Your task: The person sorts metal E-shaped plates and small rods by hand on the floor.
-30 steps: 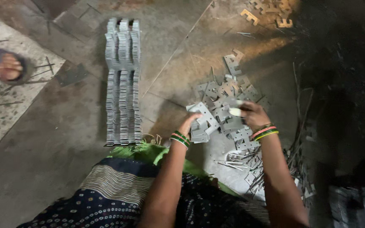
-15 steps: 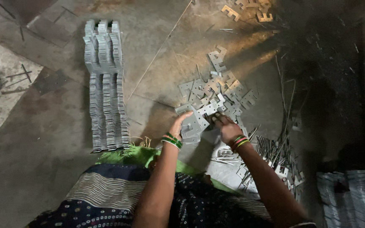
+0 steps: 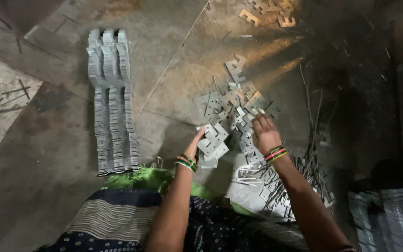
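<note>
Metal plates (image 3: 213, 140) pinched upright in left hand (image 3: 197, 145) for stacking; right hand (image 3: 264, 133), fingers spread, on loose pile (image 3: 239, 105) for sorting.

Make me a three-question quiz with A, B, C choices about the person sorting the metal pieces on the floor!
1. Where is the long neat stack of metal plates?
A. left of the hands
B. right of the hands
C. on the lap

2. What colour is the cloth by the left wrist?
A. red
B. green
C. white

3. What is the left hand doing?
A. resting empty
B. pointing up
C. holding flat plates

Answers:
1. A, the stack lies far left on the floor.
2. B, the cloth is bright green.
3. C, fingers grip a bunch of plates, while the right hand reaches into the loose pile.
</note>
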